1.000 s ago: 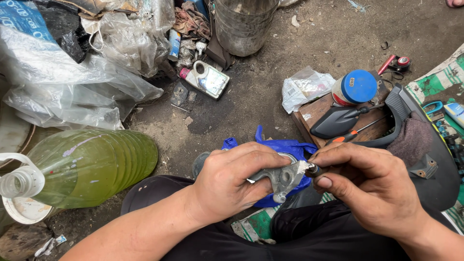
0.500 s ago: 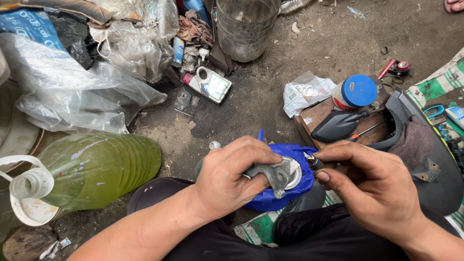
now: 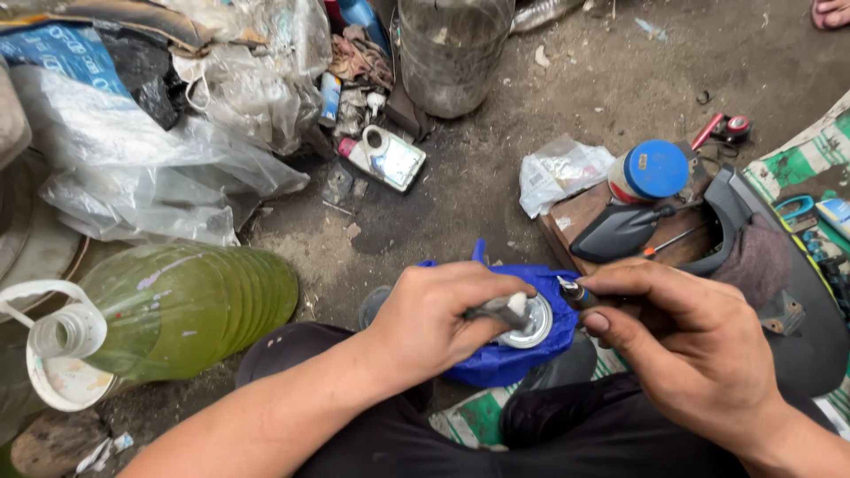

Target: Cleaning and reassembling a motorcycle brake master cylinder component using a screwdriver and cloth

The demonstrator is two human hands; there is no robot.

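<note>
My left hand [image 3: 438, 320] is closed around a small grey metal part [image 3: 506, 309] held low over my lap. My right hand [image 3: 686, 345] pinches a small dark tool [image 3: 573, 291] whose tip meets that part. Directly beneath them sits a blue plastic piece [image 3: 505, 358] with a round metal disc [image 3: 531, 324] on it. Most of the metal part is hidden by my left fingers.
A large clear jug of green liquid [image 3: 177, 305] lies on its side at left. Plastic bags [image 3: 150, 168] and small bottles [image 3: 382, 156] crowd the back. At right are a blue-lidded jar [image 3: 653, 170], a black mirror [image 3: 624, 230], a screwdriver [image 3: 673, 241] on a wooden block, and a dark panel [image 3: 779, 292].
Both hands have dropped lower in view with the metal part, now over the blue piece and its metal disc. The view has shifted slightly.
</note>
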